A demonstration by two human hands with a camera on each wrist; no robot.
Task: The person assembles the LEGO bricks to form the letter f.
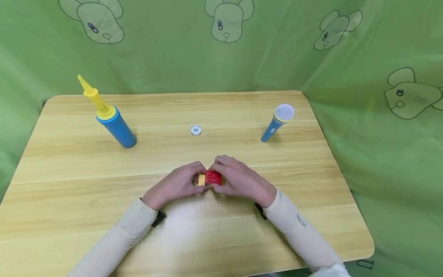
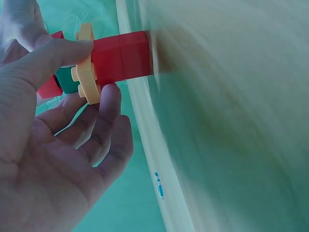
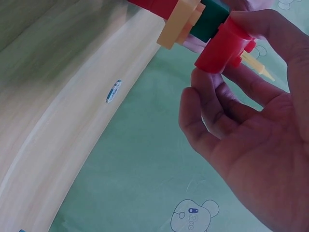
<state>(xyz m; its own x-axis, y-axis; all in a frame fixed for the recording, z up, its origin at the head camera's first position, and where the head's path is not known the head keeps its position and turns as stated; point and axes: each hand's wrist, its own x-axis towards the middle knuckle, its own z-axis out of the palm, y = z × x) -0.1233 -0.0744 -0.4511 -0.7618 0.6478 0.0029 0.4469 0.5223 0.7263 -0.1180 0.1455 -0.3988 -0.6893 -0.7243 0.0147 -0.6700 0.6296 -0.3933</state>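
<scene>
A small stack of toy building bricks stands between both hands near the middle of the table. My left hand (image 1: 178, 182) pinches the stack at its light-yellow brick (image 2: 88, 79), thumb on one side and fingers on the other. Below that brick are red bricks (image 2: 120, 57), their end at the tabletop; I cannot tell whether they touch it. A green brick (image 3: 210, 20) sits between the yellow brick and a rounded red brick (image 3: 223, 47) with studs. That upper red brick is pinched by the thumb and fingers of my right hand (image 1: 238, 179).
A blue and yellow hand pump (image 1: 119, 127) stands at the back left of the wooden table (image 1: 86, 215). Back right is a blue toy microphone (image 1: 271, 129). Beyond the hands lies a round white chip (image 1: 195, 130). Green printed cloth (image 1: 166, 57) hangs behind and at the sides.
</scene>
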